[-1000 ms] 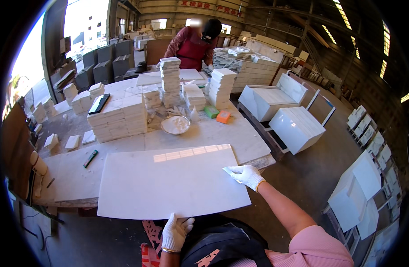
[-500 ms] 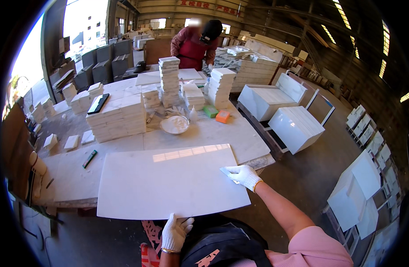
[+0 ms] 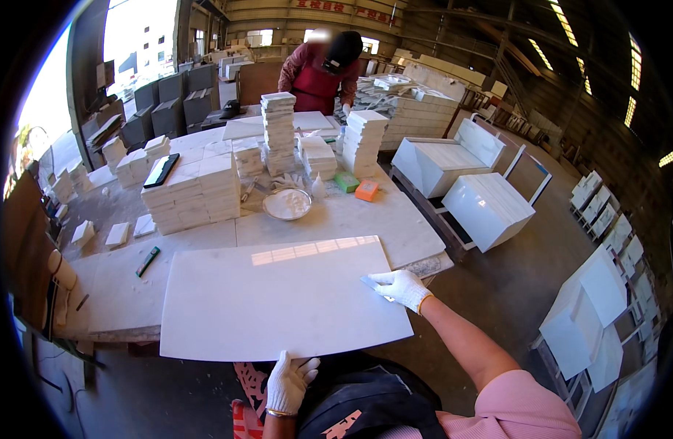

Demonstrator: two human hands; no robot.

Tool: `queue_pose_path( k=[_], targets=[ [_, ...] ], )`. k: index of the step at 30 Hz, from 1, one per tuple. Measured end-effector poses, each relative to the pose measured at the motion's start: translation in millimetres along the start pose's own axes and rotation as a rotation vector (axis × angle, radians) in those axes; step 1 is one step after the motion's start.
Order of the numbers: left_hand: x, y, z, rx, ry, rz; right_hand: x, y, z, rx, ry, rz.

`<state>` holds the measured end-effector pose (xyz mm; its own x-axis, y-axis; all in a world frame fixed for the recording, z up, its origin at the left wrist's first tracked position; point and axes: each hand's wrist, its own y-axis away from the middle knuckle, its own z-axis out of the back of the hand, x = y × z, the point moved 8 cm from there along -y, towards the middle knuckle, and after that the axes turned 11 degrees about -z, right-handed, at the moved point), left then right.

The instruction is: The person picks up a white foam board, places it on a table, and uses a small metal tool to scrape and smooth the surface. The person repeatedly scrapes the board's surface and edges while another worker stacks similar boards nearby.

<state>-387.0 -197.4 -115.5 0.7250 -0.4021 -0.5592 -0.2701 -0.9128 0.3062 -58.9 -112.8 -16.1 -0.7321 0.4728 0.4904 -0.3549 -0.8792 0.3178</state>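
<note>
A large polished white stone slab point(image 3: 278, 300) lies at the table's near edge and sticks out over it toward me. My left hand point(image 3: 290, 382), in a white knit glove, grips the slab's near edge with curled fingers; some fingertips are hidden by the slab's edge. Over the slab's right side, my gloved right hand point(image 3: 401, 288) is closed on a small flat scraper point(image 3: 374, 284), whose thin blade touches or nearly touches the surface. Its handle is mostly covered by the glove.
Beyond the slab are a bowl of white powder or paste point(image 3: 287, 204), a green block point(image 3: 345, 182), an orange block point(image 3: 366, 191) and stacked white tiles point(image 3: 190, 194). A green box cutter point(image 3: 148, 262) lies left. A co-worker point(image 3: 318, 80) stands across the table. Slabs on racks point(image 3: 490, 208) stand right.
My hands, the scraper and the slab stay almost in place, with only a very slight shift. The co-worker across the table has moved slightly left.
</note>
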Motion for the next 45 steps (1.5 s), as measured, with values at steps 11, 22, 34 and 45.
queue_pose_path(
  k=[11, 22, 34, 45],
  targets=[
    [-1.1, 0.8, 1.2, -0.011, 0.009, -0.002, 14.6, 10.4, 7.9, 0.003, -0.001, -0.026],
    [-1.8, 1.4, -1.9, -0.005, 0.005, -0.004, 0.3, 1.9, 4.4, 0.074, -0.040, -0.009],
    [-4.2, 3.0, -3.6, -0.017, -0.005, -0.001, 3.4, 4.2, 13.3, 0.046, -0.017, -0.030],
    [-3.6, 2.6, -2.2, -0.011, -0.012, 0.004, 10.8, 2.8, 13.6, 0.008, 0.033, 0.040]
  ],
)
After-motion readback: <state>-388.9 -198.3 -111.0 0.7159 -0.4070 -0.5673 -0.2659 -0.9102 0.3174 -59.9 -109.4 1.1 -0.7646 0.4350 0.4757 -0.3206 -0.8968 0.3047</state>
